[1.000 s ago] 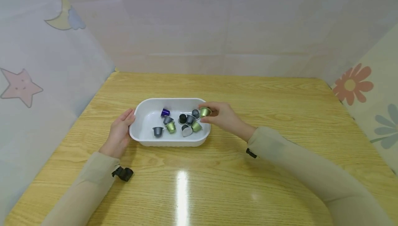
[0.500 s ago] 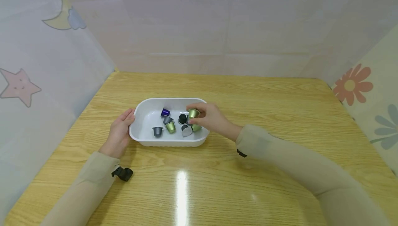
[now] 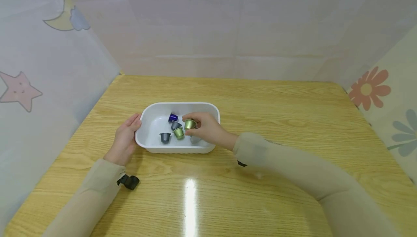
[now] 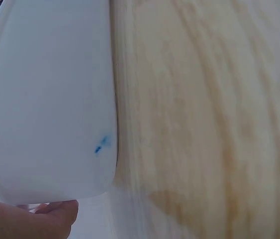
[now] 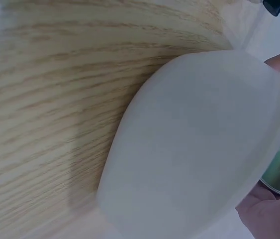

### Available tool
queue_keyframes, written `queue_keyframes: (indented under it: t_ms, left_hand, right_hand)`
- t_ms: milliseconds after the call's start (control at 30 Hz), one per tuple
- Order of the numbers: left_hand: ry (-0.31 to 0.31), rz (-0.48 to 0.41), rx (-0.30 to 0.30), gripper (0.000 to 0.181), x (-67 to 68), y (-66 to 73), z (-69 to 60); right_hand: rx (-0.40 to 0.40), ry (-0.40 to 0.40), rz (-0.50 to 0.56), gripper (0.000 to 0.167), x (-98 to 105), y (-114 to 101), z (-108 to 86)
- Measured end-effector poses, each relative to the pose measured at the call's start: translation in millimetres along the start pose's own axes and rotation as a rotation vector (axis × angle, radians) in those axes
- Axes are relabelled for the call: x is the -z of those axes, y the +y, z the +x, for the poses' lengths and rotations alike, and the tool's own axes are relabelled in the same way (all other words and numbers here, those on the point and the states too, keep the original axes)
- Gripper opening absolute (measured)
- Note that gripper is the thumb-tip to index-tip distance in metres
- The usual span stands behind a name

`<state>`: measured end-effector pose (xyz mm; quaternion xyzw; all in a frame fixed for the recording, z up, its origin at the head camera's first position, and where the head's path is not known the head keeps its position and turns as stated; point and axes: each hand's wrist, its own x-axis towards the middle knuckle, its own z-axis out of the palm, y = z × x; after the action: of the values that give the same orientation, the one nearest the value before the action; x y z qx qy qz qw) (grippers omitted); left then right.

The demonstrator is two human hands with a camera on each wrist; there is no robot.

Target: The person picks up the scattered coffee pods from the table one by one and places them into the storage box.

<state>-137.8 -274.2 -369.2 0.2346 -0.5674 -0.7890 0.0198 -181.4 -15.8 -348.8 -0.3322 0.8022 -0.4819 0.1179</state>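
In the head view, a white plastic tray (image 3: pixel 180 150) holds several coffee capsules. My left hand (image 3: pixel 122 139) rests against its left end, fingers extended along the outer wall and thumb at the rim. Over the tray's right half, my right hand (image 3: pixel 208 128) pinches a gold-green coffee capsule (image 3: pixel 190 124) between thumb and fingers. Left of it lie a purple capsule (image 3: pixel 173 117), a grey capsule (image 3: pixel 176 125), a light green capsule (image 3: pixel 178 133) and a dark grey capsule (image 3: pixel 165 138). The right hand hides most capsules behind it; one silvery lid (image 3: pixel 195 139) peeks out below.
A wooden table (image 3: pixel 277 113) carries the tray, with a bright reflection in front. Pale printed cloth walls (image 3: pixel 221 30) enclose the left, back and right sides. Black straps (image 3: pixel 129 182) show at the cuffs. A small blue mark (image 4: pixel 101 144) is on the tray's outer wall.
My right hand has moved left with the gold-green coffee capsule, from the tray's right end further over the tray, covering other capsules. The left hand and tray stay put.
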Motion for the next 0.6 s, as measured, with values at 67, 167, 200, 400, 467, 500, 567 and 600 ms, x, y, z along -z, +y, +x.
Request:
queue_keyframes:
  t_ms: [67,167,200,400,467,500,567,600]
  left_hand:
    - [-0.004,-0.009,0.001,0.055,0.1,-0.3,0.1]
    - [-0.005,-0.01,0.002,0.055,0.3,-0.5,-0.2]
    - [-0.002,-0.009,0.003,0.055,0.5,-0.6,0.0]
    - [0.006,-0.01,0.005,0.055,0.5,0.1,0.0]
    - [0.003,-0.005,0.007,0.055,0.7,0.3,-0.1]
    - [0.003,-0.006,0.009,0.055,1.1,0.3,0.0]
    - [0.004,-0.006,0.012,0.055,1.5,0.4,-0.1]
    - [0.004,-0.006,0.013,0.055,1.7,0.3,-0.2]
  right_hand:
    - [0.005,-0.001,-0.016,0.044,-1.7,-1.6,1.1]
    - [0.004,0.001,-0.034,0.044,-4.3,-2.9,3.6]
    - [0.0,0.002,-0.037,0.044,-5.3,-3.4,4.6]
    - [-0.022,-0.03,-0.099,0.042,-14.0,-6.0,10.2]
    - [-0.026,-0.046,-0.12,0.044,-17.2,-6.7,11.6]
    - [-0.032,-0.053,-0.123,0.045,-18.9,-6.9,12.6]
    - [-0.039,-0.064,-0.126,0.046,-21.7,-7.8,14.4]
    - [-0.04,-0.069,-0.13,0.046,-22.9,-8.4,15.2]
